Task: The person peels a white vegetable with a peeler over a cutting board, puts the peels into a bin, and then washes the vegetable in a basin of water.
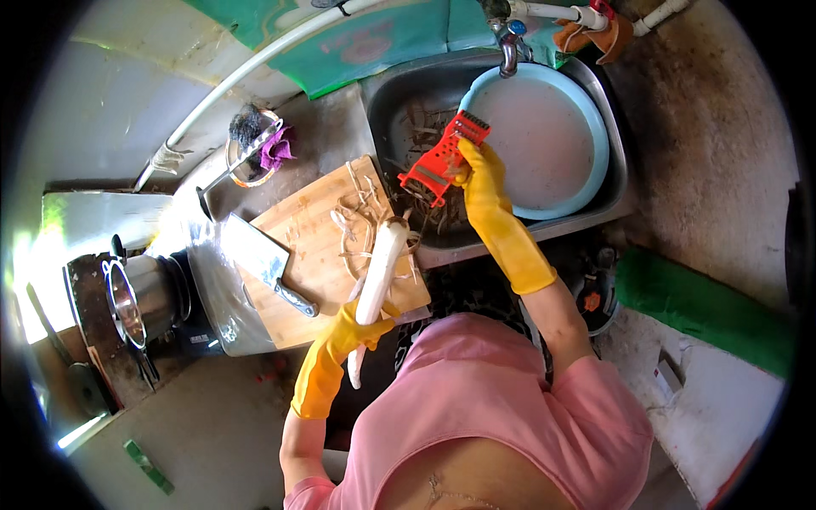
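Observation:
My left hand (357, 331), in a yellow rubber glove, grips a long peeled white root vegetable (381, 271) over the near edge of a wooden cutting board (306, 223). Thin brownish peelings (357, 229) lie on the board beside it. In my right hand (481, 172), also gloved in yellow, is a red plastic peeler-grater (440, 153), held above the sink. A cleaver (261, 255) with a patterned handle rests on the board's left side. Below the red tool, more peelings (430, 127) lie in the sink.
The steel sink (395, 95) holds a light blue basin (599, 146) of cloudy water under a tap (508, 54). Left of it stands a bowl (239, 169) with a scourer, a purple cloth and a long-handled tool. A steel pot (150, 293) stands at far left. A white pipe (255, 60) runs along the wall.

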Demonstrator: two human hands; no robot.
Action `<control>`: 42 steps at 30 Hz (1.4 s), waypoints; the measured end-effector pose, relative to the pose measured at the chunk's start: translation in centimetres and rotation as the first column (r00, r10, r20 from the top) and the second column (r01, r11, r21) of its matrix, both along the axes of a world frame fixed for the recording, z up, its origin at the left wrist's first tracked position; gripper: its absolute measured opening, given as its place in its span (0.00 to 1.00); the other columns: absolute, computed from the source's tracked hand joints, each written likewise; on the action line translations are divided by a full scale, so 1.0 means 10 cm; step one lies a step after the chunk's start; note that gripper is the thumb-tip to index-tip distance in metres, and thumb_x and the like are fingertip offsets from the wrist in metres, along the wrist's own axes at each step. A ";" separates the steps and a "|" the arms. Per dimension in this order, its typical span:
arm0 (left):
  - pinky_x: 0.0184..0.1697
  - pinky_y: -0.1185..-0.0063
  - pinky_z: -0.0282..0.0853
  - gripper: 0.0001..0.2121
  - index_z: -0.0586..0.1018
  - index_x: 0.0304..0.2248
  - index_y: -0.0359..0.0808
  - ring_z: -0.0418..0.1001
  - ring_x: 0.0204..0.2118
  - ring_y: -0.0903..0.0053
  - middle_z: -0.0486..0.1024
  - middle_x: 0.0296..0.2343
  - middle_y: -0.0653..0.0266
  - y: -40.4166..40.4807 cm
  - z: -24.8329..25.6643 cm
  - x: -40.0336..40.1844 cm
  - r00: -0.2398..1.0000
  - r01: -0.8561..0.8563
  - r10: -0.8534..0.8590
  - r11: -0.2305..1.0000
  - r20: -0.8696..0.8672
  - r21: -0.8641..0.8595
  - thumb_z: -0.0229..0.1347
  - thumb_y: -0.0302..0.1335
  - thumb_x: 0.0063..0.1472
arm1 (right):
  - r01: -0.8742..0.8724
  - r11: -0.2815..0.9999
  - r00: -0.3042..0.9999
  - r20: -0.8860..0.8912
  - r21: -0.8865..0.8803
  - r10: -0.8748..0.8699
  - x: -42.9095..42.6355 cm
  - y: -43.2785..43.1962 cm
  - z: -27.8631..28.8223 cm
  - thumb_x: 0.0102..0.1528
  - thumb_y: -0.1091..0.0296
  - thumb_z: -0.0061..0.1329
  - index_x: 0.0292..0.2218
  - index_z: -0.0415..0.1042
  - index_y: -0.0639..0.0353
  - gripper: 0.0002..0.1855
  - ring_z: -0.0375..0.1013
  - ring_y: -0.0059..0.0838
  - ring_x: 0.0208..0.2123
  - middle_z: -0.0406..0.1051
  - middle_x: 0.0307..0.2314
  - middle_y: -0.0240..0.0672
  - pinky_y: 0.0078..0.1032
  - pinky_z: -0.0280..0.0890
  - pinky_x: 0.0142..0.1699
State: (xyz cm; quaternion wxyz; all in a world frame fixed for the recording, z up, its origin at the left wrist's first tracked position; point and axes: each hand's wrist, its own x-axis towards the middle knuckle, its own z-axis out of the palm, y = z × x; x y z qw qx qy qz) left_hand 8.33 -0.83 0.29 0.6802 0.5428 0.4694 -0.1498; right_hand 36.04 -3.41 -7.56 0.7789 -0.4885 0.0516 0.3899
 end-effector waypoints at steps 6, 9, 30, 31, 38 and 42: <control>0.17 0.86 0.61 0.09 0.76 0.30 0.33 0.66 0.13 0.83 0.68 0.14 0.69 -0.01 -0.05 -0.05 1.000 -0.013 0.012 0.999 -0.027 -0.039 0.58 0.25 0.46 | -0.116 0.958 0.958 -0.226 0.263 0.178 -0.14 0.01 0.49 0.54 0.68 0.44 0.34 0.68 0.59 0.07 0.57 0.09 0.15 0.61 0.18 0.22 0.10 0.54 0.20; 0.19 0.85 0.63 0.09 0.77 0.30 0.34 0.67 0.15 0.83 0.69 0.16 0.69 0.01 -0.03 -0.02 1.000 0.022 -0.022 0.999 0.000 -0.036 0.58 0.25 0.46 | -0.147 0.946 0.903 -0.352 0.287 0.248 -0.29 0.09 0.54 0.53 0.68 0.45 0.35 0.69 0.61 0.08 0.59 0.11 0.16 0.64 0.19 0.23 0.10 0.57 0.22; 0.18 0.85 0.60 0.07 0.73 0.23 0.37 0.64 0.15 0.85 0.67 0.14 0.72 -0.01 -0.01 0.38 0.997 0.046 -0.026 0.960 -0.076 0.275 0.57 0.31 0.49 | -0.300 0.934 0.936 -0.130 0.194 0.328 -0.23 -0.03 0.76 0.52 0.66 0.47 0.32 0.70 0.58 0.07 0.63 0.15 0.17 0.67 0.20 0.27 0.14 0.58 0.23; 0.18 0.85 0.60 0.08 0.73 0.23 0.37 0.64 0.15 0.86 0.67 0.14 0.72 -0.02 -0.01 0.38 0.996 0.054 -0.032 0.956 -0.081 0.290 0.57 0.31 0.49 | -0.301 0.937 0.939 -0.117 0.178 0.324 -0.23 -0.03 0.74 0.52 0.66 0.46 0.31 0.69 0.58 0.07 0.62 0.16 0.16 0.67 0.20 0.28 0.14 0.56 0.22; 0.18 0.85 0.60 0.08 0.72 0.23 0.38 0.63 0.15 0.86 0.67 0.14 0.72 -0.10 0.05 0.31 0.997 0.054 -0.032 0.926 -0.065 0.374 0.57 0.32 0.49 | -0.123 0.991 0.977 -0.173 0.041 0.129 0.02 0.04 0.07 0.51 0.63 0.46 0.34 0.71 0.54 0.09 0.62 0.17 0.17 0.68 0.20 0.28 0.18 0.58 0.23; 0.18 0.85 0.59 0.08 0.72 0.25 0.38 0.63 0.15 0.86 0.67 0.14 0.73 -0.14 -0.02 0.24 0.998 0.047 -0.022 0.899 -0.062 0.436 0.57 0.31 0.49 | -0.262 0.963 0.954 -0.133 0.063 0.268 -0.12 0.01 0.45 0.51 0.63 0.47 0.32 0.71 0.56 0.08 0.59 0.17 0.15 0.67 0.20 0.28 0.18 0.57 0.22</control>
